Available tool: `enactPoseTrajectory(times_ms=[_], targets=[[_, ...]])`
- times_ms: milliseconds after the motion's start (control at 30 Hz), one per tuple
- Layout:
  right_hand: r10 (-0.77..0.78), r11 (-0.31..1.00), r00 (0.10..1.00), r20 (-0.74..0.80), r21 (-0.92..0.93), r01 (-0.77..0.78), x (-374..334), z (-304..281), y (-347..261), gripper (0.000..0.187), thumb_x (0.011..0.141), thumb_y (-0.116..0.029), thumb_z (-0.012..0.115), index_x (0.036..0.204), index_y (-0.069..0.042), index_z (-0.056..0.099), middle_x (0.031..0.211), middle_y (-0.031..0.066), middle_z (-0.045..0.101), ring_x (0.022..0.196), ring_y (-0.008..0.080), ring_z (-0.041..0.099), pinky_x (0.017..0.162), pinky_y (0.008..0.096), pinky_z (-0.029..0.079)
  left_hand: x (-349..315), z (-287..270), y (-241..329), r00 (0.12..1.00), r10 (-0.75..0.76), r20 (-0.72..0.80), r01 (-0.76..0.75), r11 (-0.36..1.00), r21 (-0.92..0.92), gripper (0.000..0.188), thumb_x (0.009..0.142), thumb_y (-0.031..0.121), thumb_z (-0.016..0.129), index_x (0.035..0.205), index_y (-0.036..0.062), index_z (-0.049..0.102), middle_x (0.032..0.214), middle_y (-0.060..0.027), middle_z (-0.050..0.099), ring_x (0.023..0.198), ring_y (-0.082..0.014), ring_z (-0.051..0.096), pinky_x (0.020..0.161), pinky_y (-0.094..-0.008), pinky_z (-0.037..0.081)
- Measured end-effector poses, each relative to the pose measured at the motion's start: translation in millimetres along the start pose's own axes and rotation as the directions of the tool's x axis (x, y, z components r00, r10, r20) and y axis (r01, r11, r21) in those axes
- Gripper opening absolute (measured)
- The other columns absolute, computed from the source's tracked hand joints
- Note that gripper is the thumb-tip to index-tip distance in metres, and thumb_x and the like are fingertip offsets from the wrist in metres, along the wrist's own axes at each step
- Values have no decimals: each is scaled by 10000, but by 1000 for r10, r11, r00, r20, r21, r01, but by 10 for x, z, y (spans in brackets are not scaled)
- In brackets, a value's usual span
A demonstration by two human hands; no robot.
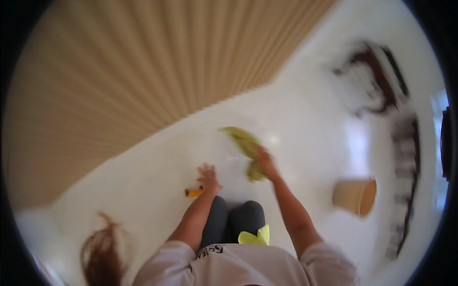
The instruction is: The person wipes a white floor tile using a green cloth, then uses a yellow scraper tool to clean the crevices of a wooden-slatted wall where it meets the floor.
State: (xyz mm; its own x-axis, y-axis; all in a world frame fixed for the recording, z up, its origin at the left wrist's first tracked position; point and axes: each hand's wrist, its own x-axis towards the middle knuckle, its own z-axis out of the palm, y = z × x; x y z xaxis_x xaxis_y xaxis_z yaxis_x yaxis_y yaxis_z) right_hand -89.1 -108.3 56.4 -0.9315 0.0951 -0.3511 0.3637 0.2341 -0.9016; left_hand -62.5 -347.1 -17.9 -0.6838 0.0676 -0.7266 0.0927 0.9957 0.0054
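Out in front of me on the right, a limp yellow-green cloth [244, 142] is gripped in my right hand [265, 163], whose fingers are closed over it. The cloth trails to the far left of that hand, and a fold hangs on its near side. My left hand [208, 178] is held low with its fingers spread, close above or resting on the pale floor [296, 128]; I cannot tell which. Beside its wrist lies a small orange object [193, 192] with a dark end, partly covered by my forearm. Motion blur softens the right hand.
A tan ribbed curtain or panel [143, 71] fills the upper left down to the floor. To my right is a beige bucket [354, 196]. Blurred dark brown furniture [381, 81] lines the far right. Bright yellow material [255, 236] sits at my lap; brown hair [102, 255] shows lower left.
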Motion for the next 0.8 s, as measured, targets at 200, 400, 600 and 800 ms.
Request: enactPoseTrajectory(times_ms=[200, 400, 600, 800], targets=[[95, 993, 792, -604, 3, -117, -914, -820, 925, 530, 859, -47, 386, 1388, -55, 395, 1362, 194, 368, 1196, 313, 444, 962, 379, 420, 213, -345, -656, 943, 168, 286, -230, 952, 201, 1120, 648, 488, 790, 1491, 198, 112, 1552, -89, -69, 1373, -478, 90, 970, -640, 355], [254, 766, 698, -669, -301, -567, -1088, -1141, 2199, 620, 865, -209, 511, 1441, -114, 302, 1391, 275, 289, 1278, 378, 347, 1044, 456, 319, 105, -239, -24, 960, -60, 272, -14, 965, 263, 1270, 584, 483, 832, 1487, 120, 17, 1555, -38, -79, 1379, -462, 89, 984, -632, 350], [96, 462, 345, -934, -265, -846, -709, -645, 1894, 571, 869, -376, 522, 1393, -183, 399, 1370, 212, 407, 1316, 345, 334, 1015, 538, 316, -97, 89, -240, 990, 124, 66, -133, 977, 168, 1372, 484, 444, 881, 1462, 7, 24, 1534, -181, -63, 1379, -468, 79, 1063, -631, 202], [-82, 381, 259, -962, -270, -884, -561, -535, 1974, 497, 872, -360, 502, 1341, -198, 474, 1362, 155, 455, 1282, 311, 400, 989, 528, 350, -41, 75, -438, 942, 334, -16, -326, 928, 178, 1380, 499, 479, 860, 1416, -112, 15, 1481, -326, -55, 1381, -470, 72, 1101, -601, 91]])
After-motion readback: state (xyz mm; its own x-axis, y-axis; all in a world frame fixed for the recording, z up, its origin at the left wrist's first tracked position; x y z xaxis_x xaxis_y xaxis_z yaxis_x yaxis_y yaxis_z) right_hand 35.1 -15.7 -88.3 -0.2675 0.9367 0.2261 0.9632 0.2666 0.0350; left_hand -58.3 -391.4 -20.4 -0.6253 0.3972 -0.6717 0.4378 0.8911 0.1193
